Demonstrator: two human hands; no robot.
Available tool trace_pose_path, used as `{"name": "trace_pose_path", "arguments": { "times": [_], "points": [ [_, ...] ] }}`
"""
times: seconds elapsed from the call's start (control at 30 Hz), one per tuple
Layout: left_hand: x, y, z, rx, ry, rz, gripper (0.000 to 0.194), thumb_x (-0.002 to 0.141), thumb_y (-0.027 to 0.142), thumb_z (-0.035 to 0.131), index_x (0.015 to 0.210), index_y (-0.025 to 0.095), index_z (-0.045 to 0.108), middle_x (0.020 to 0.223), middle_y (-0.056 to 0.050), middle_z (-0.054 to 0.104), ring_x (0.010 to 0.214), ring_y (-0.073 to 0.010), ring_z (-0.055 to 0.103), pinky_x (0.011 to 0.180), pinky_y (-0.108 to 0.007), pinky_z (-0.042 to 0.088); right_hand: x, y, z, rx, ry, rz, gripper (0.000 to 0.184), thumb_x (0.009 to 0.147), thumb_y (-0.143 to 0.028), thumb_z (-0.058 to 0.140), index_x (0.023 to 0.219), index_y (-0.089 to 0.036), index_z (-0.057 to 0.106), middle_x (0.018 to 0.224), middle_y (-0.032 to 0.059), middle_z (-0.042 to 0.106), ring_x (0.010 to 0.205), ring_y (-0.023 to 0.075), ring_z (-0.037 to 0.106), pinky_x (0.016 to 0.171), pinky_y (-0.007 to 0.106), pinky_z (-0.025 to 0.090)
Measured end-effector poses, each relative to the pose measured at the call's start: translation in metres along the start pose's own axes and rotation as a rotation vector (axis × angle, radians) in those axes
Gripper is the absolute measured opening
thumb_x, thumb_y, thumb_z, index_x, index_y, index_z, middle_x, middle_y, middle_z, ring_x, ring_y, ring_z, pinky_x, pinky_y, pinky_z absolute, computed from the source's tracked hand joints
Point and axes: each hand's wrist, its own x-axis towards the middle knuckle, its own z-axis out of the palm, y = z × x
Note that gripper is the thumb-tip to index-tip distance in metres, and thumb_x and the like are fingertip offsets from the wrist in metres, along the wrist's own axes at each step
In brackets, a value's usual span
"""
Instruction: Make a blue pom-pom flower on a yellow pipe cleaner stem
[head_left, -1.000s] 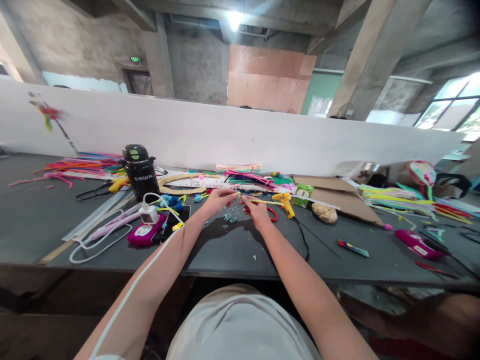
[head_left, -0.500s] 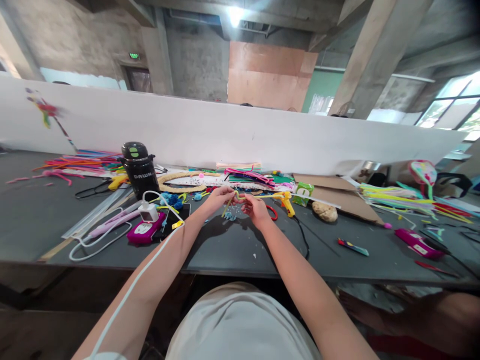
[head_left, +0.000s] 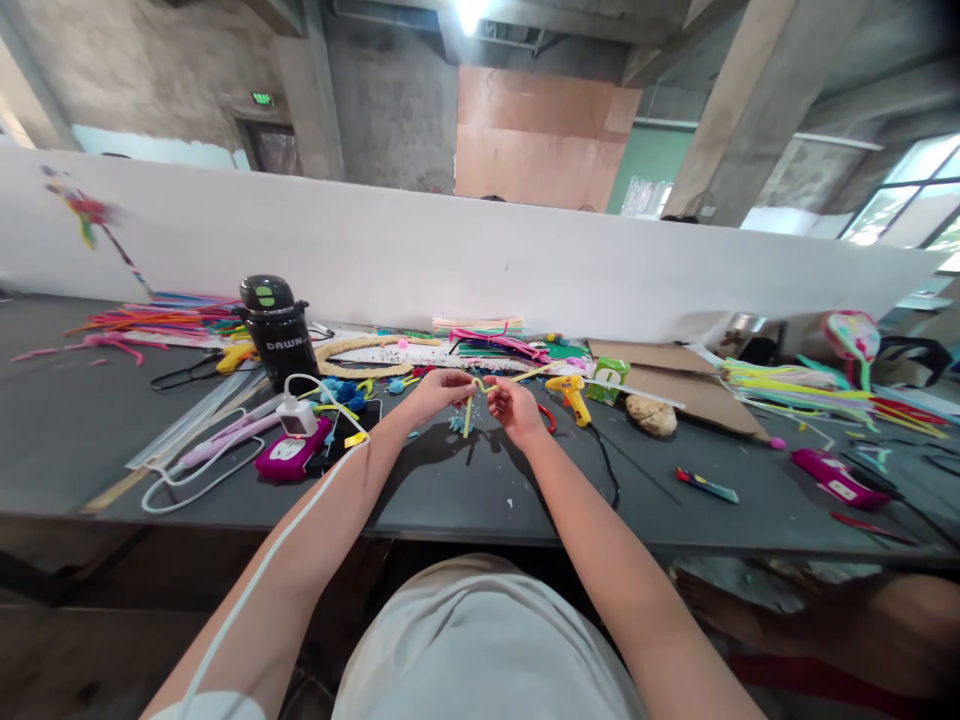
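Lamp [head_left: 471,14] glares top ctr. w/ edges stretched.

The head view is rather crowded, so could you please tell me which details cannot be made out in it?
All in the head view:
Bent yellow-green fuzzy stem: its pinched parts are covered by the left hand and right hand.
Red curved loop: partly hidden behind the right hand.
Multicoloured figure on a stick: blurred.
Small green-and-white box: print too small.
Dark-framed window: cut off by the right edge.

Yel-grn pipe cleaner [head_left: 468,418], blk bottle [head_left: 279,345]
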Motion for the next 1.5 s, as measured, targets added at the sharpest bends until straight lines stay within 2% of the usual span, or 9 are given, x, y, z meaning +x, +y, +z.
{"name": "trace_pose_path", "arguments": {
  "times": [0.23, 0.6, 0.7, 0.83, 0.93, 1.07, 1.3, 1.4, 1.5],
  "points": [
    [0.001, 0.001, -0.001, -0.015, 0.048, 0.006, 0.044, 0.064, 0.043, 0.081, 0.094, 0.012, 0.071, 0.077, -0.003, 0.068, 0.066, -0.0115, 0.059, 0.064, -0.026, 0.049, 0.0, 0.004, 0.001, -0.084, -0.014, 0.038, 0.023, 0.074, -0.035, 0.066, 0.085, -0.017, 0.071, 0.062, -0.0014, 0.062, 0.049, 0.0088, 0.051, 0.046, 0.021, 0.039],
    [-0.001, 0.002, 0.003, -0.062, 0.075, -0.052, 0.047, 0.065, 0.048, 0.08, 0.094, 0.013, 0.069, 0.081, -0.006, 0.071, 0.073, -0.0182, 0.068, 0.075, -0.036, 0.056, -0.008, 0.004, 0.01, -0.231, 0.011, -0.039, 0.021, 0.066, -0.034, 0.072, 0.082, -0.02, 0.071, 0.062, -0.0023, 0.064, 0.054, 0.0111, 0.053, 0.052, 0.024, 0.041],
    [-0.001, 0.003, 0.003, -0.046, 0.089, -0.044, 0.048, 0.064, 0.049, 0.08, 0.093, 0.012, 0.069, 0.079, -0.006, 0.071, 0.072, -0.0183, 0.068, 0.072, -0.035, 0.055, -0.008, 0.005, 0.011, -0.267, 0.014, -0.072, 0.021, 0.066, -0.035, 0.073, 0.081, -0.021, 0.072, 0.061, -0.0024, 0.064, 0.052, 0.0108, 0.052, 0.051, 0.025, 0.04],
    [0.0, 0.003, 0.0, 0.002, 0.112, -0.006, 0.044, 0.061, 0.046, 0.083, 0.089, 0.013, 0.072, 0.076, -0.004, 0.07, 0.066, -0.0131, 0.062, 0.064, -0.026, 0.05, -0.009, 0.006, 0.01, -0.323, 0.008, -0.122, 0.022, 0.066, -0.036, 0.073, 0.082, -0.021, 0.074, 0.062, -0.0023, 0.064, 0.051, 0.0103, 0.05, 0.049, 0.024, 0.038],
    [0.0, 0.004, -0.001, 0.012, 0.084, -0.003, 0.048, 0.062, 0.043, 0.083, 0.098, 0.014, 0.073, 0.071, -0.002, 0.069, 0.06, -0.011, 0.059, 0.059, -0.025, 0.047, -0.009, 0.006, 0.009, -0.367, 0.005, -0.151, 0.021, 0.067, -0.035, 0.073, 0.082, -0.021, 0.075, 0.062, -0.0022, 0.064, 0.051, 0.0104, 0.049, 0.049, 0.024, 0.037],
    [-0.002, 0.003, 0.0, -0.035, 0.027, -0.052, 0.056, 0.065, 0.044, 0.081, 0.111, 0.013, 0.07, 0.075, -0.005, 0.072, 0.066, -0.0152, 0.066, 0.068, -0.03, 0.053, -0.009, 0.006, 0.009, -0.412, 0.018, -0.18, 0.017, 0.068, -0.032, 0.07, 0.08, -0.022, 0.075, 0.06, -0.0026, 0.063, 0.05, 0.0109, 0.049, 0.048, 0.025, 0.038],
    [-0.002, 0.002, 0.001, -0.112, 0.036, -0.086, 0.037, 0.072, 0.045, 0.075, 0.088, 0.012, 0.068, 0.076, -0.006, 0.072, 0.07, -0.0185, 0.07, 0.074, -0.035, 0.058, -0.008, 0.005, 0.009, -0.466, 0.053, -0.22, 0.011, 0.068, -0.028, 0.069, 0.076, -0.024, 0.075, 0.069, -0.0016, 0.068, 0.061, 0.0131, 0.056, 0.056, 0.025, 0.044],
    [-0.001, 0.002, 0.002, -0.118, 0.068, -0.081, 0.035, 0.072, 0.042, 0.075, 0.09, 0.013, 0.066, 0.076, -0.006, 0.071, 0.07, -0.0186, 0.071, 0.074, -0.036, 0.058, -0.008, 0.006, 0.009, -0.45, 0.053, -0.2, 0.013, 0.07, -0.032, 0.068, 0.079, -0.025, 0.075, 0.075, -0.0012, 0.07, 0.066, 0.0142, 0.06, 0.061, 0.025, 0.048],
    [0.0, 0.001, 0.003, -0.108, 0.092, -0.069, 0.039, 0.071, 0.039, 0.075, 0.099, 0.013, 0.066, 0.081, -0.006, 0.072, 0.071, -0.0187, 0.071, 0.074, -0.037, 0.058, -0.009, 0.008, 0.01, -0.429, 0.031, -0.151, 0.019, 0.074, -0.037, 0.065, 0.086, -0.025, 0.073, 0.074, -0.0007, 0.069, 0.057, 0.0134, 0.059, 0.052, 0.026, 0.046]
  ]
}}
